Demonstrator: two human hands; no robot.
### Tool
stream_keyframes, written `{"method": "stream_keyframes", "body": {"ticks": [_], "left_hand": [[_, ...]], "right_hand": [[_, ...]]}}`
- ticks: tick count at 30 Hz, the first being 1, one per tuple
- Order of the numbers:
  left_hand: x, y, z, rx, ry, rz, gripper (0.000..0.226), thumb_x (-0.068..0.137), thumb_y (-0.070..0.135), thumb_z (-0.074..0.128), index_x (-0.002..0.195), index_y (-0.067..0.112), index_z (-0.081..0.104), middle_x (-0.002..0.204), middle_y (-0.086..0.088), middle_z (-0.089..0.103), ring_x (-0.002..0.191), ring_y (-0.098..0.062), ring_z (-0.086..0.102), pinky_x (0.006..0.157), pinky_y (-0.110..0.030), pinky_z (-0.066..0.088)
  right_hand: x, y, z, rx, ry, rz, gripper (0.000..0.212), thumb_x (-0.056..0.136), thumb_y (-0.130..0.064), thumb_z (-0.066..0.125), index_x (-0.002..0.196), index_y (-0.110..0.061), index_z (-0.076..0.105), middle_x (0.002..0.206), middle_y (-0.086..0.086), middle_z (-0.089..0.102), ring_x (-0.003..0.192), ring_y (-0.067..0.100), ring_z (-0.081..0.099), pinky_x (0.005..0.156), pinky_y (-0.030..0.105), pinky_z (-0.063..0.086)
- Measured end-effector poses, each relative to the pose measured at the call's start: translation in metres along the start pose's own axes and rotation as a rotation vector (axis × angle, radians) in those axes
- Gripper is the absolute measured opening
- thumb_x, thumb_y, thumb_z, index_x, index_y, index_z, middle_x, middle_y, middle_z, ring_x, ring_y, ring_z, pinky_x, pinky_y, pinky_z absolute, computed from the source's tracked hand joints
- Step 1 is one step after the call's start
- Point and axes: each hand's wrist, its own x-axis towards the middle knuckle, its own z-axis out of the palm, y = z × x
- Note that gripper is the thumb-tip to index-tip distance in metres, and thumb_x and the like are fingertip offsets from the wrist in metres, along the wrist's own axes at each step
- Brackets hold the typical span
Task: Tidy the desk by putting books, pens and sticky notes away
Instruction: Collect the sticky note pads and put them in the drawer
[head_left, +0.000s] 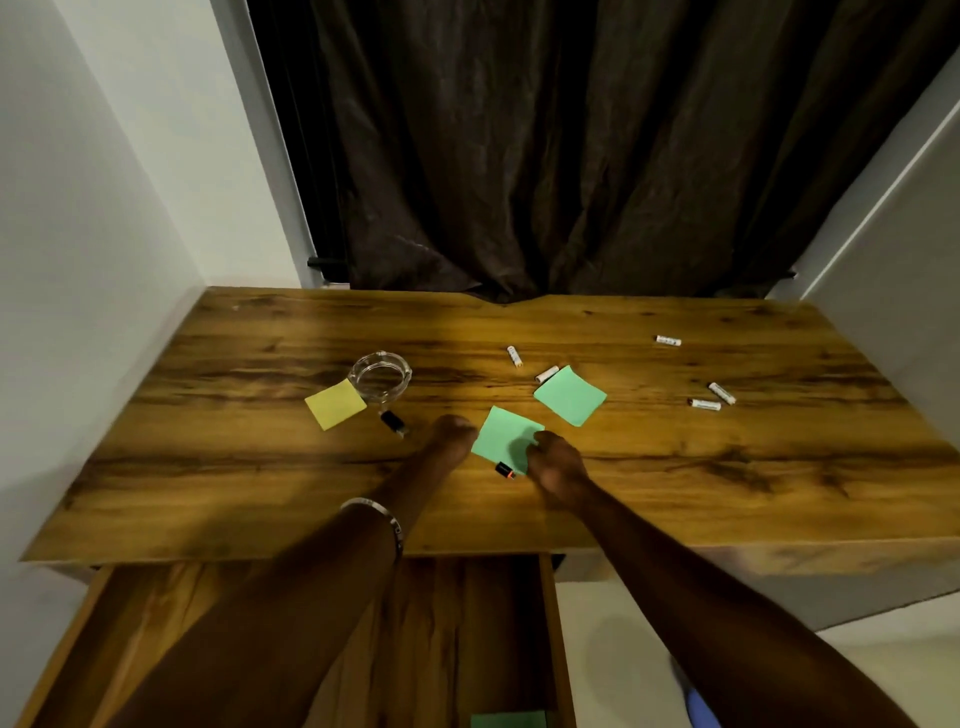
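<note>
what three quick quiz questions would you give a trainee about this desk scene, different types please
1. True or false: the yellow sticky note lies partly under the glass ashtray.
2. How many green sticky notes lie on the desk top? A) one B) two C) four
3. Fill in: below the desk edge a ___ stands pulled open, with a green note inside.

Key:
1. False: it lies beside the ashtray, by its near left side.
2. B: the nearer green note between the left hand and right hand, and the farther green note.
3. drawer
</note>
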Motion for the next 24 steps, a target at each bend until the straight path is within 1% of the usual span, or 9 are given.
{"method": "stream_keyframes", "body": {"ticks": [3,7,9,11,13,18,21,22,24], "left_hand": [[0.011,0.002,-0.001,-0.047,-0.048,0.005,0.016,0.098,0.016,0.045,0.087,0.01,0.054,0.079,-0.005,0.048,0.076,-0.018,0.046,0.065,-0.026,0.036],[0.027,0.008,0.004,-0.144,-0.063,-0.031,0.015,0.098,0.017,0.047,0.085,0.015,0.054,0.081,-0.002,0.051,0.077,-0.017,0.049,0.069,-0.027,0.039],[0.037,0.01,0.007,-0.16,-0.084,-0.052,0.012,0.098,0.019,0.048,0.097,0.013,0.058,0.089,-0.003,0.056,0.085,-0.019,0.053,0.074,-0.028,0.04],[0.046,0.012,0.01,-0.197,-0.083,-0.095,0.026,0.098,0.021,0.049,0.117,0.006,0.058,0.113,-0.01,0.059,0.105,-0.026,0.056,0.082,-0.032,0.042],[0.051,0.013,0.013,-0.252,-0.072,-0.131,0.035,0.097,0.021,0.05,0.127,0.004,0.054,0.128,-0.014,0.057,0.118,-0.03,0.053,0.09,-0.035,0.042],[0.062,0.015,0.017,-0.388,-0.065,-0.159,0.033,0.097,0.011,0.05,0.128,0.0,0.053,0.13,-0.02,0.057,0.12,-0.034,0.055,0.083,-0.036,0.048],[0.066,0.018,0.018,-0.426,-0.037,-0.162,0.034,0.094,0.001,0.051,0.128,-0.002,0.053,0.131,-0.02,0.056,0.121,-0.036,0.054,0.095,-0.041,0.047],[0.068,0.018,0.019,-0.434,-0.014,-0.156,0.035,0.092,-0.003,0.052,0.127,-0.002,0.054,0.13,-0.02,0.056,0.12,-0.035,0.054,0.096,-0.04,0.046],[0.072,0.02,0.021,-0.422,0.022,-0.134,0.039,0.089,-0.006,0.056,0.127,0.001,0.056,0.13,-0.019,0.057,0.119,-0.033,0.055,0.094,-0.04,0.048]], "right_hand": [[0.014,-0.004,0.007,0.065,0.022,0.026,0.039,0.098,-0.018,0.046,0.136,-0.008,0.05,0.135,0.012,0.057,0.121,0.028,0.055,0.095,0.032,0.045],[0.033,-0.007,0.01,0.121,0.031,0.058,0.04,0.097,-0.017,0.044,0.136,-0.01,0.049,0.134,0.012,0.057,0.119,0.028,0.056,0.093,0.031,0.046],[0.041,-0.007,0.01,0.182,0.047,0.093,0.041,0.096,-0.016,0.045,0.137,-0.011,0.048,0.134,0.012,0.056,0.12,0.029,0.055,0.094,0.033,0.047],[0.05,-0.007,0.009,0.236,0.063,0.128,0.042,0.094,-0.015,0.046,0.136,-0.012,0.049,0.132,0.012,0.057,0.118,0.03,0.056,0.095,0.04,0.052],[0.055,-0.006,0.008,0.264,0.093,0.158,0.041,0.092,-0.014,0.049,0.132,-0.013,0.052,0.129,0.011,0.059,0.115,0.031,0.058,0.093,0.043,0.053],[0.072,-0.001,0.007,0.338,0.182,0.211,0.032,0.087,-0.008,0.058,0.119,-0.011,0.061,0.122,0.009,0.064,0.114,0.029,0.059,0.094,0.031,0.046],[0.079,0.001,0.007,0.531,0.214,0.204,0.028,0.079,-0.001,0.067,0.106,-0.01,0.066,0.107,0.003,0.067,0.104,0.018,0.061,0.098,0.023,0.043],[0.079,0.001,0.006,0.558,0.223,0.201,0.028,0.079,0.0,0.067,0.105,-0.009,0.066,0.102,0.0,0.065,0.099,0.014,0.06,0.094,0.018,0.041],[0.081,0.004,0.004,0.582,0.254,0.216,0.027,0.08,0.001,0.065,0.105,-0.008,0.066,0.103,-0.001,0.066,0.098,0.011,0.059,0.09,0.017,0.041]]}}
